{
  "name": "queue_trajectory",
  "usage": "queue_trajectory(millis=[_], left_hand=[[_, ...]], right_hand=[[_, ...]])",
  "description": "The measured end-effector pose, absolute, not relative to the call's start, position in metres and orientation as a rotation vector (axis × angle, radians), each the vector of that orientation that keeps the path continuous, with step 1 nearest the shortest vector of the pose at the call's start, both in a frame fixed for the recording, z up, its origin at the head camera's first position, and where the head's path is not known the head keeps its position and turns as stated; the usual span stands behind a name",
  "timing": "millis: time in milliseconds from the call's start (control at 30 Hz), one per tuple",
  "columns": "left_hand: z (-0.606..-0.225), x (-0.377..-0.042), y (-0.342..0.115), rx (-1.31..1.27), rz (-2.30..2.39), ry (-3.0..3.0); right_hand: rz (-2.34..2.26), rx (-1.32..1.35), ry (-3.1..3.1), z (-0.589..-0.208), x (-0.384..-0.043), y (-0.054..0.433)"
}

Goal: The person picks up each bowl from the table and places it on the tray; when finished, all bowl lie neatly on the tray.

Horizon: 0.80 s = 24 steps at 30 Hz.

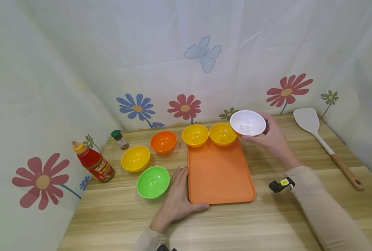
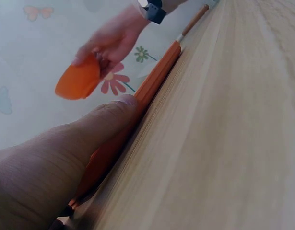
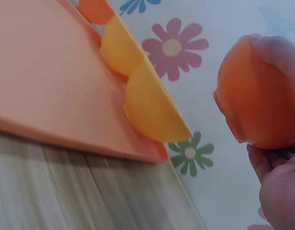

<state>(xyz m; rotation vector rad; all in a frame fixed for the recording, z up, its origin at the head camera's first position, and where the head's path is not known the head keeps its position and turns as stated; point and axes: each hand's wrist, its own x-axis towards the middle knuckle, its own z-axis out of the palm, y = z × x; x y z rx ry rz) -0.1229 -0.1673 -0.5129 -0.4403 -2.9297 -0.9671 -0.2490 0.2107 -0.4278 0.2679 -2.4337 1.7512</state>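
Note:
In my right hand [image 1: 272, 137] is a bowl [image 1: 248, 122], white inside and orange outside, gripped by its side. Seen from the right wrist, the orange outside of that bowl [image 3: 257, 93] is raised beside the tray, with thumb and fingers on opposite sides. My left hand [image 1: 178, 198] touches the near left corner of an orange tray [image 1: 220, 174], its fingers extended along the left edge and its thumb at the front edge. Two yellow bowls [image 1: 195, 135] sit side by side at the tray's far end. A green bowl [image 1: 153, 182] stands just left of the left hand.
Left of the tray are an orange bowl [image 1: 163, 142] and another yellow bowl [image 1: 135, 158]. Further left stand a red sauce bottle [image 1: 96, 164] and a small green-capped jar [image 1: 120, 140]. A white spatula [image 1: 308, 120] with a wooden handle lies at the right. Flowered curtains [image 1: 161, 69] border the table.

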Motion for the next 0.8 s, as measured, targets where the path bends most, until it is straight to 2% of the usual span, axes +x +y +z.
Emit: queue_trajectory(millis=[800], left_hand=[[-0.511, -0.122, -0.167, -0.445, -0.962, -2.928]], right_hand=[[1.928, 0.543, -2.343, -0.429, -0.240, 0.135]])
